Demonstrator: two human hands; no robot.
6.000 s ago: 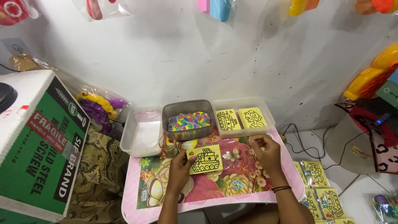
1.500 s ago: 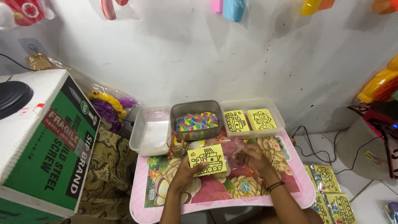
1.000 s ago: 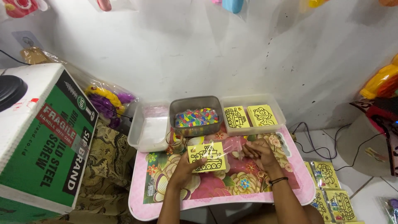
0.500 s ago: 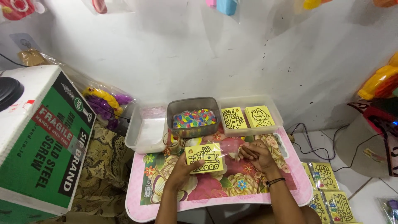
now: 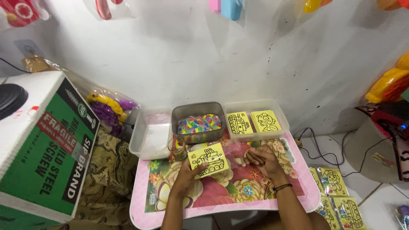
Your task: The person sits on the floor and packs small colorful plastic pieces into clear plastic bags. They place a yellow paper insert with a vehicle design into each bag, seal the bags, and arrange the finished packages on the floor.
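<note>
My left hand pinched a yellow picture card at the frame's lower centre, above the flowered tray table. My right hand was curled on a clear plastic sleeve beside it. The card looked not yet sleeved; more cards waited in the clear tub above.

A large cardboard box is standing at the left, showing a green side with a slanting red label and white lettering. Clear plastic bags of bright toys are lying behind it against the wall. Yellow picture cards in clear sleeves are lying on the floor at lower right. More bagged toys are hanging along the top.
</note>
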